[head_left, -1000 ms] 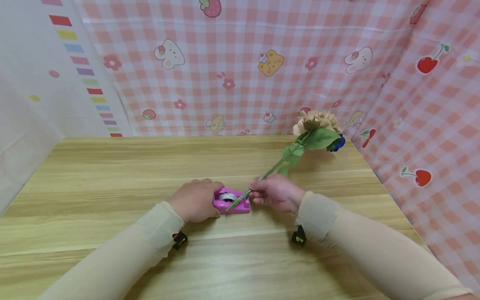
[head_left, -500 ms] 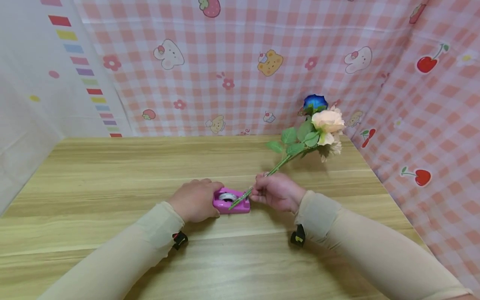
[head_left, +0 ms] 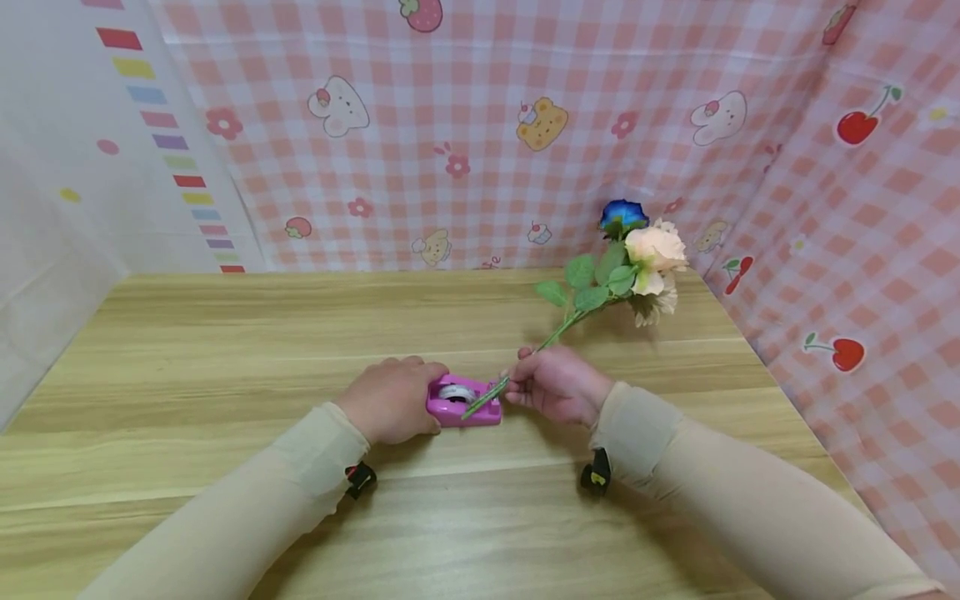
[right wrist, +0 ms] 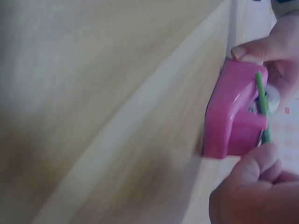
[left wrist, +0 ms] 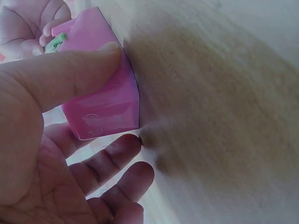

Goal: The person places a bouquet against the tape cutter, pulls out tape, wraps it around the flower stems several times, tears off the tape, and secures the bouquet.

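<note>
My left hand (head_left: 390, 402) grips the left end of a pink tape dispenser (head_left: 446, 417), which stands on the wooden table. In the left wrist view its thumb lies along the dispenser's pink side (left wrist: 105, 100). A white roll of tape (head_left: 455, 393) sits inside. Between thumb and fingers, my right hand (head_left: 557, 385) pinches the green stems (head_left: 558, 332) of some artificial flowers. Blue rose (head_left: 624, 215) and pale peach blooms (head_left: 656, 250) lean up to the far right. The lower stem ends (right wrist: 261, 91) slant across the top of the dispenser, beside the roll in the right wrist view.
The wood-grain table (head_left: 262, 333) extends around both hands. A pink checked cloth (head_left: 465, 108) hangs behind its back edge, and another stretch of checked cloth (head_left: 885, 250) runs along the right side. White cloth (head_left: 67, 142) covers the left.
The stems have been turned in my right hand, swinging the blue rose from the lower right to the top of the bunch. My left hand and the tape dispenser have stayed put.
</note>
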Motion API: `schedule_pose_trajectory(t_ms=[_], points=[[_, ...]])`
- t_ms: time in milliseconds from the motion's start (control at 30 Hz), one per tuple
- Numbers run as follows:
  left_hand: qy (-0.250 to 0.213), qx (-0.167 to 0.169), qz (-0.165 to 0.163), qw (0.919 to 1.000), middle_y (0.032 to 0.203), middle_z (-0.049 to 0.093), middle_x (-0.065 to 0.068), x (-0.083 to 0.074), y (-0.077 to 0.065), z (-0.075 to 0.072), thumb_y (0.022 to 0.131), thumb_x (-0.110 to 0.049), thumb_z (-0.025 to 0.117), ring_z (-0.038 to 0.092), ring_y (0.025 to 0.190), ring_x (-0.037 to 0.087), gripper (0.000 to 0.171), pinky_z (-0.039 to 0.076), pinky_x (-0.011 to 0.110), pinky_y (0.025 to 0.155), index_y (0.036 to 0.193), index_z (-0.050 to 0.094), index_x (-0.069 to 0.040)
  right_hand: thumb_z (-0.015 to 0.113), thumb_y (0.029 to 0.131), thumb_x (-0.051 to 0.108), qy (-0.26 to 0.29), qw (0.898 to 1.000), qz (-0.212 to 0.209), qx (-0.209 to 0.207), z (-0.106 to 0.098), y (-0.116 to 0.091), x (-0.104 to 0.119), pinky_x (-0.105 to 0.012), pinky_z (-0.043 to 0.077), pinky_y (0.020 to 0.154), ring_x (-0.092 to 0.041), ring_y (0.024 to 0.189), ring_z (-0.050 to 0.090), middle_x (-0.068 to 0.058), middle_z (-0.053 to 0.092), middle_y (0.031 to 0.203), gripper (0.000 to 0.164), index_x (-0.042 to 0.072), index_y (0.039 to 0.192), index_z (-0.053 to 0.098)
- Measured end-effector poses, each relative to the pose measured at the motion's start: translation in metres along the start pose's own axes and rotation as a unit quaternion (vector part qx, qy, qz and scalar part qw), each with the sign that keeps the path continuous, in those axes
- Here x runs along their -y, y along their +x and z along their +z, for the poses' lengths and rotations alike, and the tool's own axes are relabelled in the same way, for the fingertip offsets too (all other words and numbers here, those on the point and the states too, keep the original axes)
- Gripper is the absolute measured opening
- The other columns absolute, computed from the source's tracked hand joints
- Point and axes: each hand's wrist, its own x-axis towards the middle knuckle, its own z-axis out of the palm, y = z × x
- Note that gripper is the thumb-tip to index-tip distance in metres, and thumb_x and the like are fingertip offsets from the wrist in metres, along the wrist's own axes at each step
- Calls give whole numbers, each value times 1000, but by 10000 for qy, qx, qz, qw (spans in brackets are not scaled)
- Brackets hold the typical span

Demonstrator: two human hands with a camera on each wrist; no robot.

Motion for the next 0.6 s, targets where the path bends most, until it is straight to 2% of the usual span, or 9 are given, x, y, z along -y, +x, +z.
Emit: schedule_pose_trajectory(t_ms=[200, 367, 500, 600], points=[[1, 6, 13, 10000, 139, 65, 11, 0, 0, 0, 88, -36, 83, 62, 126, 37, 72, 48, 54, 110, 151, 56, -14, 47, 105, -2, 69, 9999, 4, 147, -3, 1, 2, -23, 59, 73, -12, 71, 61, -4, 61, 81, 24, 15, 90, 39], [6, 2, 15, 10000, 140, 65, 11, 0, 0, 0, 88, -36, 84, 62, 125, 36, 73, 48, 54, 110, 151, 55, -14, 51, 109, 7, 58, 9999, 28, -110, -5, 3, 0, -25, 60, 74, -13, 74, 62, -4, 63, 82, 21, 13, 88, 51], [-7, 4, 3, 10000, 138, 66, 11, 1, 0, 0, 88, -36, 84, 62, 124, 36, 73, 48, 54, 109, 151, 56, -14, 55, 109, 11, -90, 9996, 86, -257, -7, 3, -2, -27, 61, 74, -14, 75, 65, -5, 68, 82, 11, 9, 100, 60], [-24, 11, -15, 10000, 137, 66, 10, 1, 0, 0, 87, -36, 84, 62, 124, 35, 72, 49, 54, 109, 150, 56, -15, 56, 108, 11, -165, 9994, 94, -290, -8, 3, -3, -27, 62, 73, -14, 73, 66, -5, 70, 81, 7, 5, 110, 60]])
